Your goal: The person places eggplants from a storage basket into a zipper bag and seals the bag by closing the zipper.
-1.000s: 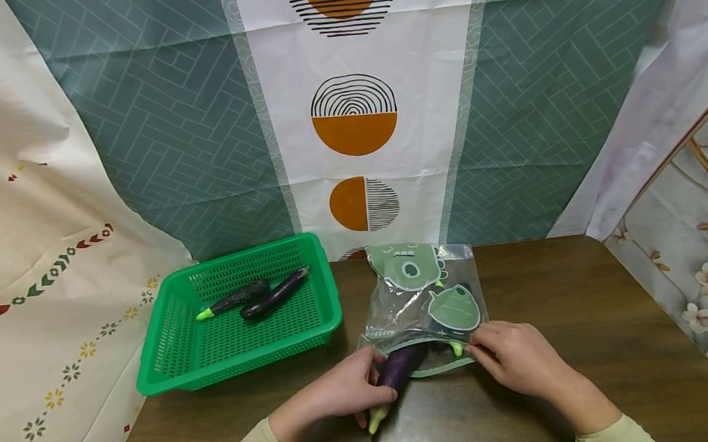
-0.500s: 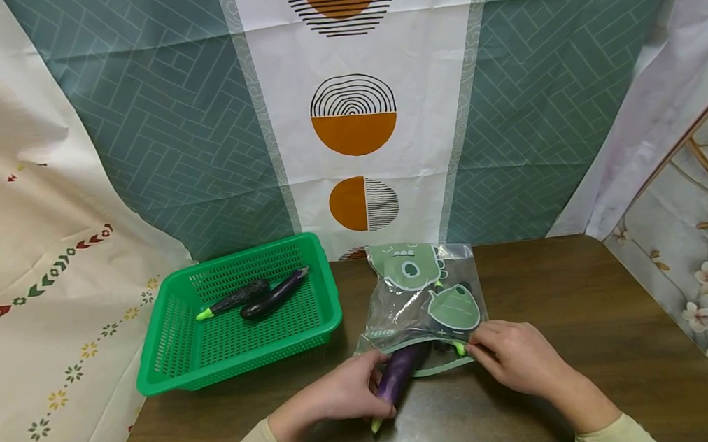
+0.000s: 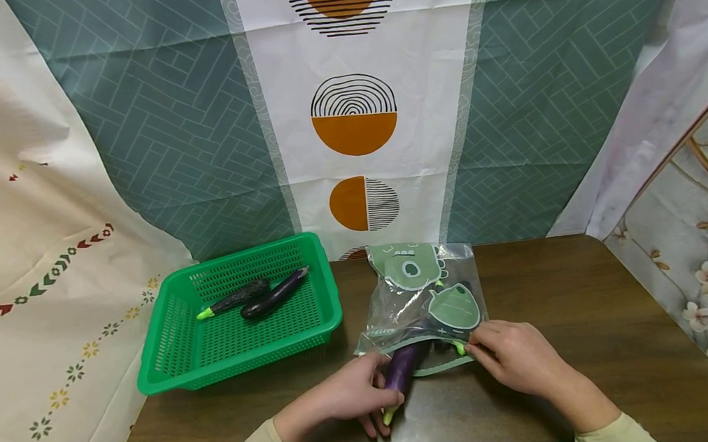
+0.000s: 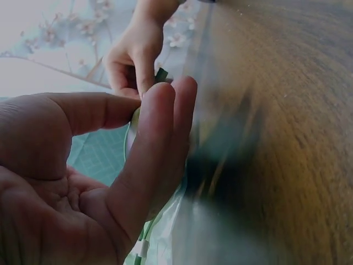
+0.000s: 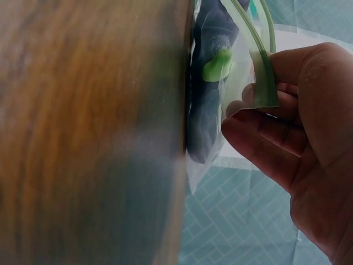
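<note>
A purple eggplant point(image 3: 401, 371) lies partway inside the mouth of a clear zip bag point(image 3: 393, 312) with green prints; its pale green stem end points toward the person. My left hand point(image 3: 353, 391) holds that stem end between thumb and fingers, and the left wrist view shows the fingers hiding most of it. At the right corner of the opening, my right hand point(image 3: 514, 358) pinches the bag's green-edged rim point(image 5: 265, 83). Inside the bag are dark eggplants point(image 5: 204, 121), one with a bright green cap point(image 5: 218, 66) close to the opening.
A green plastic basket point(image 3: 184, 373) stands to the left with two dark eggplants in it, one wrinkled point(image 3: 237, 298) and one smooth point(image 3: 276, 294). The brown wooden table point(image 3: 556, 287) ends at a patterned cloth point(image 3: 197, 157) hanging behind it.
The eggplant has slid a little farther into the bag, away from the person. My left fingers have shifted along it toward its stem end. My right hand has stayed at the bag's corner.
</note>
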The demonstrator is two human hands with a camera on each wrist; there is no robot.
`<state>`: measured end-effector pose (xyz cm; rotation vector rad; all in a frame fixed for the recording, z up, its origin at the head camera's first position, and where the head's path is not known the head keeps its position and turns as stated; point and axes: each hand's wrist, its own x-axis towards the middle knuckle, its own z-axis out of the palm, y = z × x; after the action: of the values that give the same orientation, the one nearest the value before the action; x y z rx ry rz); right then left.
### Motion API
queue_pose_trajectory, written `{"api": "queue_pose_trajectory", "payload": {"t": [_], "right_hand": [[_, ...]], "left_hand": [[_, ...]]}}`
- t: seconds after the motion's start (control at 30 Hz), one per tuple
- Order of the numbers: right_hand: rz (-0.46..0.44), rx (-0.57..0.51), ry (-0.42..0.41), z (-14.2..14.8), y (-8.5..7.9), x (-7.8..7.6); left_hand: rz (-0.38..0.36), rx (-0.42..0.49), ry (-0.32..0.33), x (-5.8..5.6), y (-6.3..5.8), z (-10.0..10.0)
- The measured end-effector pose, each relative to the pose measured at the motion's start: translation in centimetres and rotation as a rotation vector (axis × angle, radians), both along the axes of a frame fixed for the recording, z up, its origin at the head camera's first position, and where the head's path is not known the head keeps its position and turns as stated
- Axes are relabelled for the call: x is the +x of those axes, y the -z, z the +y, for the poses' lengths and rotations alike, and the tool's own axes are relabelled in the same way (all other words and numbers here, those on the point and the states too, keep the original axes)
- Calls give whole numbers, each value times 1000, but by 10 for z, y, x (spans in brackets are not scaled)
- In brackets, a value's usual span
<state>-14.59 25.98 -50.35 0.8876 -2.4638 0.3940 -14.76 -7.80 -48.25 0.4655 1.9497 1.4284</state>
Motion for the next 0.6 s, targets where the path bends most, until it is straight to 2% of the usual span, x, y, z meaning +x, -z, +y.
{"api": "queue_pose_trajectory", "payload": {"t": [0.4,0.6], "right_hand": [[25,-6,-12,1,1,-1],[48,-3,-12,1,1,-1]], "left_hand": [[-36,36,-18,1,-1,1],[-23,52,17,0,-2,0]]}}
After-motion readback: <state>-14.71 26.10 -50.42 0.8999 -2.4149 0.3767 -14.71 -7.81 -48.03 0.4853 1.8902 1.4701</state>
